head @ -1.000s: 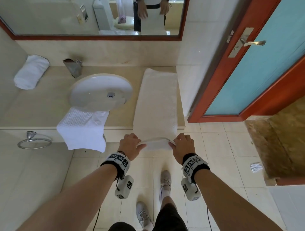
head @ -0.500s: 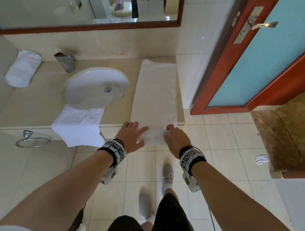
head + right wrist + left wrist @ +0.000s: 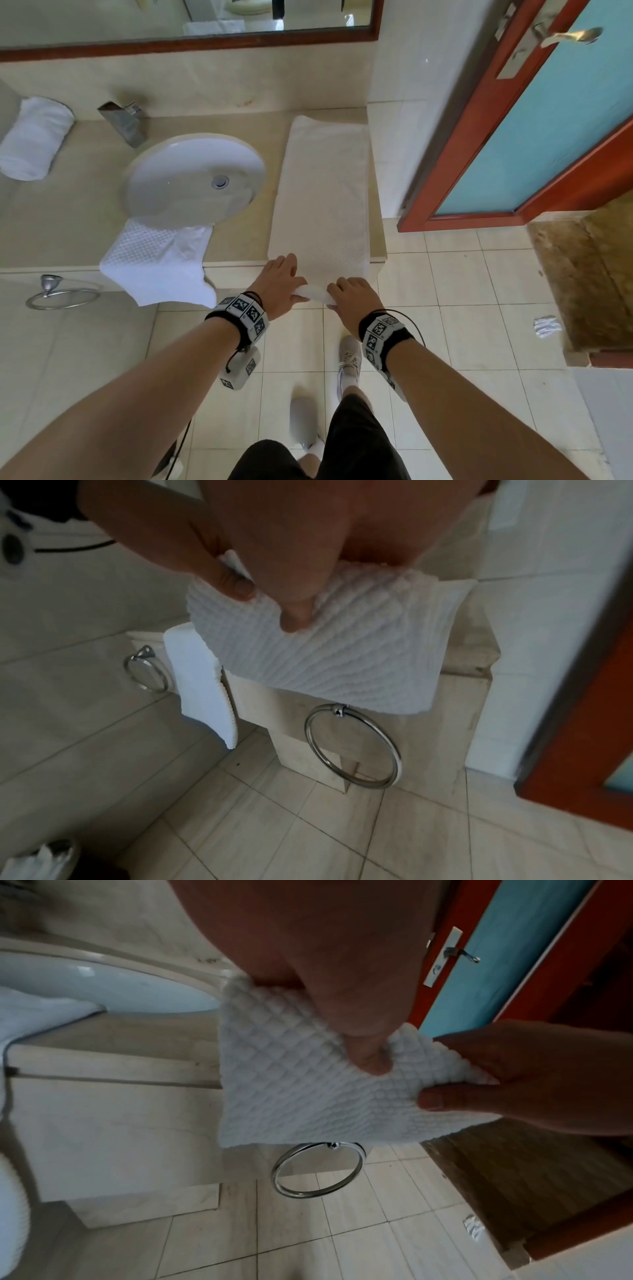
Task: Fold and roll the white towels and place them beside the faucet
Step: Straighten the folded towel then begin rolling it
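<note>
A long folded white towel [image 3: 322, 192] lies on the counter [image 3: 68, 219] to the right of the sink, its near end hanging past the front edge. My left hand [image 3: 284, 282] and right hand [image 3: 347, 296] both pinch that near end, which is curled into a small roll between them. In the left wrist view my thumb presses into the waffle towel [image 3: 294, 1091] while the right hand [image 3: 514, 1080] pinches its corner. The right wrist view shows the towel [image 3: 335, 658] draped under my hand. A rolled towel [image 3: 34, 137] lies left of the faucet [image 3: 123, 121].
Another white towel [image 3: 157, 263] hangs over the counter's front edge below the sink [image 3: 195, 174]. A towel ring [image 3: 63, 293] is fixed under the counter. A red-framed blue door [image 3: 534, 130] stands at the right, and a crumpled paper [image 3: 546, 325] lies on the tiled floor.
Both hands have moved forward and closer together on the towel's near end, turning it up into a small roll. The view has tilted down toward the counter.
</note>
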`<control>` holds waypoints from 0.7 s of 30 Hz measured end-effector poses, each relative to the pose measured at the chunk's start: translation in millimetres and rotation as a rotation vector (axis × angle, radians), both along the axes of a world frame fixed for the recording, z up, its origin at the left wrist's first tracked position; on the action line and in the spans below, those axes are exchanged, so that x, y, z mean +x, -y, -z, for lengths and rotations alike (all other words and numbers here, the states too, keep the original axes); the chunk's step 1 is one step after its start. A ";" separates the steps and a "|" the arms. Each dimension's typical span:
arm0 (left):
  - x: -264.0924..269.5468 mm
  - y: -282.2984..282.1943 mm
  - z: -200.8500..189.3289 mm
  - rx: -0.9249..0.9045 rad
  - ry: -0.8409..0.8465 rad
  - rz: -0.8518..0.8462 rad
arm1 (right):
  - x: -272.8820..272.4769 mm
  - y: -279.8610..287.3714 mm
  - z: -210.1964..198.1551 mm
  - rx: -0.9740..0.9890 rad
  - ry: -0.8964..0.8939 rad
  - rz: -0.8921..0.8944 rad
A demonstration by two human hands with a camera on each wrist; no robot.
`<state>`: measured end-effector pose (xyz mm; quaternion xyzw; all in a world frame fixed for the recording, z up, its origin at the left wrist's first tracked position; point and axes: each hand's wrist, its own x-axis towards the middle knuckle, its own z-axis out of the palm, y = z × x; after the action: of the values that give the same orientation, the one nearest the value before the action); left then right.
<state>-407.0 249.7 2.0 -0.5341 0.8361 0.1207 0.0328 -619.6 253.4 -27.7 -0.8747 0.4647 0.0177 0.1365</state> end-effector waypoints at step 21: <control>-35.6 10.8 25.6 -0.010 0.146 -0.200 | 20.6 50.4 -29.8 0.196 0.154 0.133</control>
<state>-442.6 238.9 -23.6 -0.6222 0.7748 0.0800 0.0788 -599.1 203.0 2.1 -0.8232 0.5058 -0.0132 0.2576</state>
